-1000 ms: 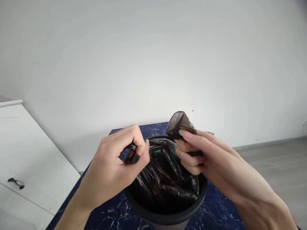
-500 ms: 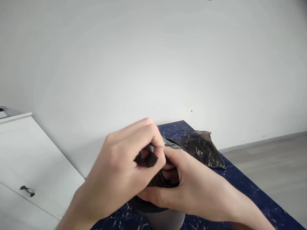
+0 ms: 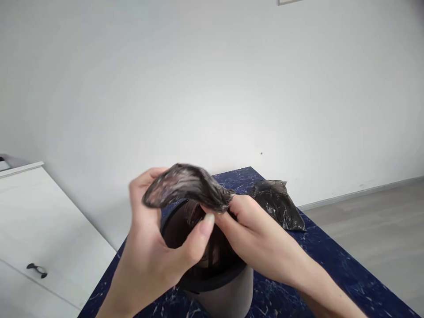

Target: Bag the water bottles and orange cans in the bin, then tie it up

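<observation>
My right hand (image 3: 251,229) is closed round the gathered neck of a thin black plastic bag (image 3: 188,183). A loose end of the bag sticks out to the left of that fist, looking slightly blurred. My left hand (image 3: 155,238) is spread beside it, thumb apart, its fingertips hidden behind the film; whether they touch it I cannot tell. Below both hands stands a grey bin (image 3: 228,296) with a black rim. More dark film shows inside the bin under my hands.
Another crumpled black plastic bag (image 3: 278,207) lies behind the bin to the right, on the dark blue marbled tabletop (image 3: 331,260). A white cabinet (image 3: 43,221) with a dark handle stands at the left. Behind the table is a pale wall (image 3: 215,88); grey floor (image 3: 374,216) shows at right.
My left hand has loosened its grip on the bag and spread its fingers, moving slightly left. The bag's end now fans out above the bin, held by my right hand.
</observation>
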The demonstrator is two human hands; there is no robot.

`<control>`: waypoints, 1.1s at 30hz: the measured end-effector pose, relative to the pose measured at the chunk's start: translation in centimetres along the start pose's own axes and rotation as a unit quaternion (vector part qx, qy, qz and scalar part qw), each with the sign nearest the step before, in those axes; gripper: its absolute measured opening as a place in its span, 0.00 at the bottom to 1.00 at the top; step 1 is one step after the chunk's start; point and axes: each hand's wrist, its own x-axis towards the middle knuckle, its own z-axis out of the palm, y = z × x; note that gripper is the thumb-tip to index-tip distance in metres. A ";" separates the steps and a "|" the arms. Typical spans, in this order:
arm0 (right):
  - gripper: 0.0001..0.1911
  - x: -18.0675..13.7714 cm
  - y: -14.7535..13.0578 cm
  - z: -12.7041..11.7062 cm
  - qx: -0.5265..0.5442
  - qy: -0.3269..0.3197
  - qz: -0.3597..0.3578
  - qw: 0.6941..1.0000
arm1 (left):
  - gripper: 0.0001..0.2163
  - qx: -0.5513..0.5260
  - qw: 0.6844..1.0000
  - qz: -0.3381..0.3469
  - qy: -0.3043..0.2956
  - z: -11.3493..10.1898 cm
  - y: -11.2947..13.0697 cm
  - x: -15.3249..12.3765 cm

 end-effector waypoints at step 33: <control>0.12 -1.1 -0.1 0.6 -0.220 0.088 -0.068 0.969 | 0.31 -0.004 0.987 -0.006 -0.163 0.6 -1.8 1.1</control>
